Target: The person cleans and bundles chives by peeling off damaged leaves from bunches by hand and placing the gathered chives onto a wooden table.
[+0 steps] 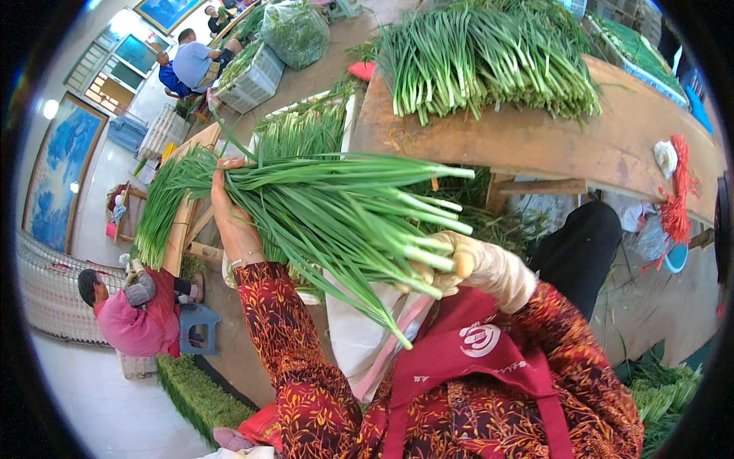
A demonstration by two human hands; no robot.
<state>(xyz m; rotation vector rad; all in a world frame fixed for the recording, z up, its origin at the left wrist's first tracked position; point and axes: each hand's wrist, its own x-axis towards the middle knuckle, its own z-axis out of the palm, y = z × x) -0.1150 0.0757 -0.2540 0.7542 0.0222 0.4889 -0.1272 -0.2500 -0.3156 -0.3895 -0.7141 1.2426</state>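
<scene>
A loose bunch of garlic chives (336,199) lies across in front of me, leaf tips to the left and pale cut stems to the right. My left hand (231,210), bare with a bracelet at the wrist, is closed round the leafy part; some fingers are hidden behind the leaves. My right hand (462,264), in a cream glove, grips the lower stems near their ends. Several stems fan out above and below the glove. Behind the bunch stands a pale crate (348,126) filled with more chives.
A wooden bench (634,141) at the upper right carries a big heap of chives (489,61) and red ties (677,195). To the left, a person in pink (138,321) sits by a blue stool (200,327). Other people and a white crate (248,80) are farther back.
</scene>
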